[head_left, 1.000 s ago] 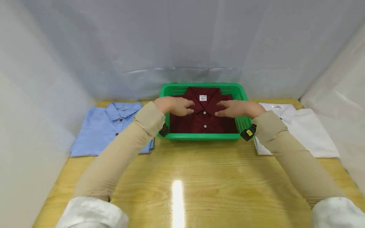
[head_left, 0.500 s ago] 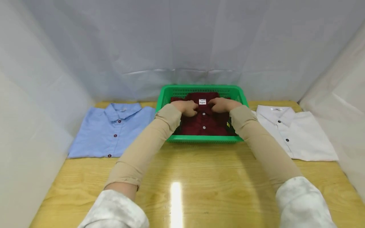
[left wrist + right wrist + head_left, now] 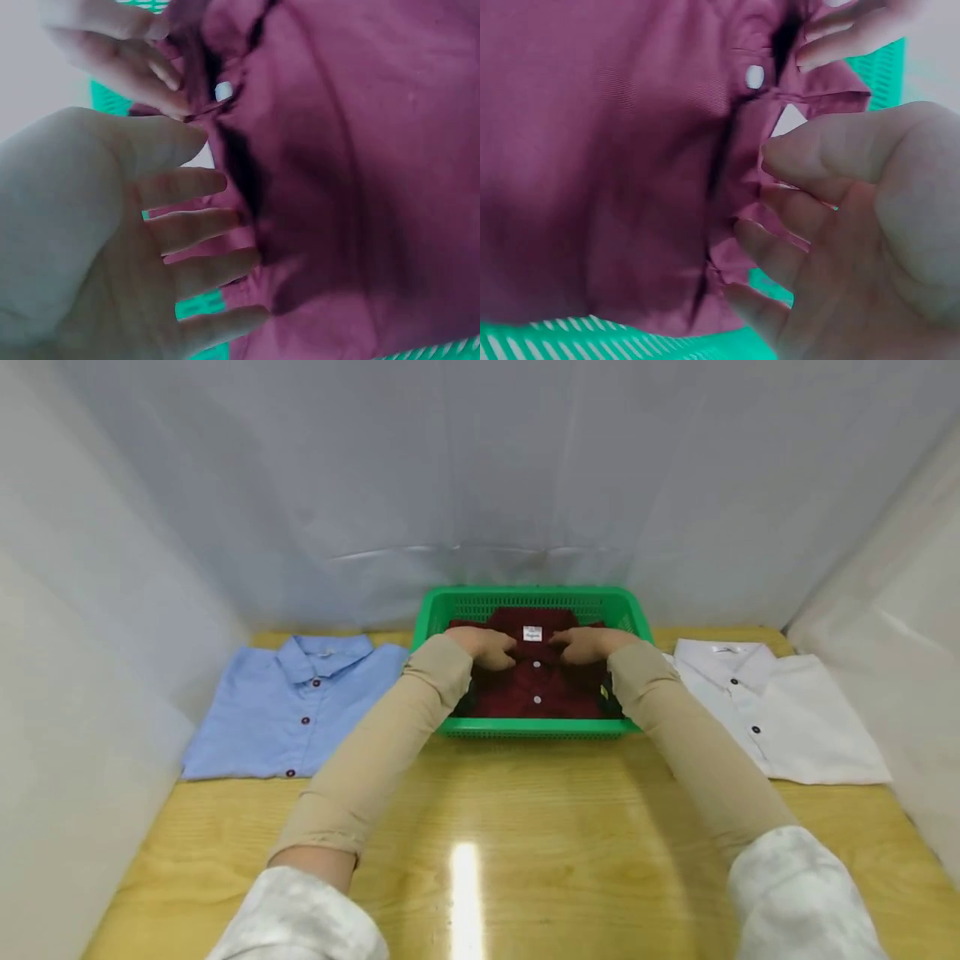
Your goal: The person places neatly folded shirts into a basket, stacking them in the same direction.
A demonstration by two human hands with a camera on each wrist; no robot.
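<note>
Touching the collar (image 3: 517, 620) of the red shirt (image 3: 517, 695), already lying in the basket (image 3: 536, 725), with left hand (image 3: 487, 646) and right hand (image 3: 588, 645) loosely spread, seemingly gripping nothing, and leaving blue shirt (image 3: 277, 727) outside leftward of them, white shirt (image 3: 810, 727) rightward.

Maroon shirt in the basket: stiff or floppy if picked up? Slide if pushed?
Probably floppy: the maroon shirt's cloth creases and gaps around its collar in both wrist views. It may well unfold if lifted, since no clip or band is visible holding the folds. Sideways sliding should be limited, as the green basket's walls surround it.
</note>
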